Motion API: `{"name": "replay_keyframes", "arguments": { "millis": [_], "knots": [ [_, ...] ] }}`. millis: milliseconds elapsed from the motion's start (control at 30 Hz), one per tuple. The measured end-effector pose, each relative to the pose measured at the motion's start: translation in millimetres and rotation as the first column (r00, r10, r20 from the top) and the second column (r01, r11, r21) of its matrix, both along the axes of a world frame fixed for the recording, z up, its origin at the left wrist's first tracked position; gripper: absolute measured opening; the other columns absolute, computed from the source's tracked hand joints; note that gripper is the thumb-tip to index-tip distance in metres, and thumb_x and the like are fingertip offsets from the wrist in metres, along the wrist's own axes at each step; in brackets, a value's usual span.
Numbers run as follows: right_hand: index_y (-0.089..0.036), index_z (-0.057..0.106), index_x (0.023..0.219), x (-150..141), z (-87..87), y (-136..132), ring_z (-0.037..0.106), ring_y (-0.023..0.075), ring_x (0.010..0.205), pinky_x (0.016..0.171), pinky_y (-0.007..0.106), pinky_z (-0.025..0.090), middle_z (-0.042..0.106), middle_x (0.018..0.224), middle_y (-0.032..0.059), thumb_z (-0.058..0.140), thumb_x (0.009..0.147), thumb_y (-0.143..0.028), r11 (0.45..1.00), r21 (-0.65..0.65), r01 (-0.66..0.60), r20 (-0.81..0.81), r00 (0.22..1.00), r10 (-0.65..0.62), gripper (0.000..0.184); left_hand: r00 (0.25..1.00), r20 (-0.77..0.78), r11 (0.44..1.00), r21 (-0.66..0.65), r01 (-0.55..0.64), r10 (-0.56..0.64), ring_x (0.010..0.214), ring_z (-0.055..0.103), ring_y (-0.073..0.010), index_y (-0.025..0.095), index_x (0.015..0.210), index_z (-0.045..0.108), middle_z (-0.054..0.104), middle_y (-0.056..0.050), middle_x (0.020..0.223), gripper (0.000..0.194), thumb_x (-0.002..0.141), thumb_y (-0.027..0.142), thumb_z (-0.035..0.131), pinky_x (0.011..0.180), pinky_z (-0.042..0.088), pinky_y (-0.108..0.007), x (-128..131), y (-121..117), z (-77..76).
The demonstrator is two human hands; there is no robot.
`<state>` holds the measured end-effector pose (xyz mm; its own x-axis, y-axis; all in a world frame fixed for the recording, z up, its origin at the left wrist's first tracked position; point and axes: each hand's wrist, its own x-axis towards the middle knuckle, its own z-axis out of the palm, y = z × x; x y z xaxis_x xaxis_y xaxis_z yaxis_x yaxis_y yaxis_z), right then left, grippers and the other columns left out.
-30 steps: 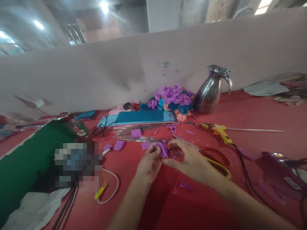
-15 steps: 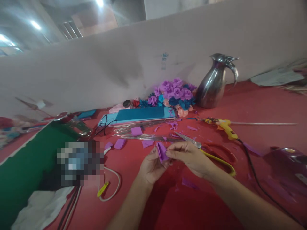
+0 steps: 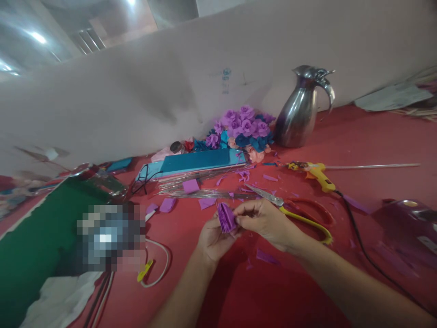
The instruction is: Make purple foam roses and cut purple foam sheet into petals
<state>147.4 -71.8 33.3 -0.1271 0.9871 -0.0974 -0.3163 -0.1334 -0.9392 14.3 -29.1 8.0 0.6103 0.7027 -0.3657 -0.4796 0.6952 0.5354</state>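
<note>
A small stack of folded purple paper (image 3: 226, 218) is held between both hands, its layered edges fanned towards me. My left hand (image 3: 213, 237) cups it from the left and below, fingers partly hidden behind it. My right hand (image 3: 261, 223) pinches its right side between thumb and fingers. Just beyond the right hand lie scissors (image 3: 290, 212) with red and yellow handles, blades pointing away to the left. Purple paper squares (image 3: 191, 186) and narrow scraps (image 3: 267, 257) are scattered on the red table (image 3: 273, 300) around the hands.
Finished purple, blue and peach paper flowers (image 3: 246, 125) are heaped by the wall. A metal jug (image 3: 297, 111) stands beside them. To the right lies a yellow glue gun (image 3: 321, 176) with a black cord. Blue sheets (image 3: 201, 160), thin wires (image 3: 205, 193) and a green box (image 3: 44, 228) are on the left.
The purple paper has turned and opened, so many thin layers now show at its edge. Both hands keep their hold on it. The whole view has shifted slightly.
</note>
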Motion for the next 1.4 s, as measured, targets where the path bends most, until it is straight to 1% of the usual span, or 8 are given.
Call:
{"name": "replay_keyframes", "arguments": {
  "millis": [267,433,567,867,933,1067,1233,1400],
  "knots": [
    [-0.018,0.067,0.071,0.5,1.5,-1.4,0.059,0.0117,0.061,0.066,0.028,0.048,0.066,0.066,-0.0011,0.059,0.07,-0.022,1.0,0.018,0.02,-0.03,0.999,-0.019,0.009,0.998,0.043,0.999,0.017,-0.036,0.036,0.053,0.056,-0.0117,0.017,0.071,0.06,0.062,0.003,0.061,0.024,0.054,0.012,0.076,0.052,0.042,-0.025,-1.8,1.8,-0.1],
    [-0.02,0.062,0.09,-6.4,1.2,-4.2,0.06,0.0165,0.081,0.074,0.03,0.048,0.067,0.088,0.002,0.068,0.069,-0.025,0.971,0.216,0.098,0.214,0.966,-0.145,0.022,0.986,-0.013,0.983,0.071,-0.168,0.169,0.064,0.059,-0.0118,0.018,0.073,0.062,0.063,0.002,0.068,0.029,0.054,0.022,0.083,0.064,0.045,-0.025,0.7,2.3,-2.1],
    [-0.019,0.062,0.087,-7.7,-8.2,-0.6,0.058,0.0154,0.074,0.07,0.029,0.047,0.065,0.081,0.0015,0.061,0.073,-0.023,0.955,0.204,0.218,0.298,0.915,-0.272,0.015,0.984,0.0,0.975,0.129,-0.178,0.18,0.069,0.059,-0.0105,0.018,0.072,0.063,0.063,0.004,0.07,0.027,0.056,0.029,0.083,0.07,0.046,-0.024,3.5,3.6,-0.8],
    [-0.018,0.061,0.08,1.1,-12.4,5.8,0.053,0.0126,0.063,0.061,0.026,0.043,0.06,0.07,-0.0016,0.061,0.069,-0.023,0.956,0.191,0.225,0.281,0.92,-0.273,0.012,0.933,-0.236,0.853,0.508,-0.121,0.273,0.073,0.06,-0.0131,0.016,0.072,0.073,0.071,-0.002,0.073,0.015,0.059,0.015,0.08,0.077,0.044,-0.024,-8.8,11.4,7.4],
    [-0.018,0.062,0.083,4.7,-12.3,7.1,0.054,0.0132,0.067,0.064,0.026,0.044,0.061,0.074,-0.0007,0.059,0.071,-0.022,0.957,0.211,0.198,0.281,0.926,-0.253,0.013,0.942,-0.22,0.874,0.469,-0.125,0.252,0.071,0.059,-0.0128,0.016,0.076,0.073,0.071,-0.003,0.075,0.017,0.061,0.022,0.079,0.072,0.045,-0.024,-10.8,12.6,10.4],
    [-0.02,0.065,0.082,16.9,-8.3,9.2,0.057,0.0145,0.08,0.071,0.027,0.045,0.059,0.085,0.0015,0.055,0.069,-0.01,0.905,0.418,0.076,0.405,0.876,-0.261,0.019,0.982,-0.184,0.987,0.147,0.068,-0.041,0.057,0.056,-0.0131,0.013,0.089,0.071,0.069,-0.009,0.078,0.044,0.072,0.053,0.064,0.051,0.044,-0.024,-15.3,14.5,17.1],
    [-0.02,0.068,0.078,26.5,-5.8,11.7,0.057,0.0142,0.087,0.079,0.029,0.043,0.056,0.09,0.0028,0.051,0.067,-0.004,0.856,0.516,-0.029,0.49,0.83,-0.267,0.026,0.977,-0.177,0.974,0.172,0.148,-0.117,0.066,0.06,-0.0129,0.013,0.091,0.07,0.069,-0.006,0.081,0.028,0.064,0.021,0.077,0.059,0.046,-0.023,-16.0,11.8,16.1],
    [-0.022,0.063,0.09,21.0,-11.6,13.3,0.059,0.0144,0.083,0.077,0.029,0.045,0.061,0.086,0.001,0.05,0.072,-0.011,0.897,0.427,0.115,0.352,0.893,-0.282,0.024,0.973,-0.223,0.948,0.319,0.008,0.067,0.072,0.062,-0.0104,0.016,0.094,0.07,0.07,-0.004,0.084,0.033,0.062,0.011,0.077,0.07,0.046,-0.02,-8.6,9.1,10.1]
  ]
}}
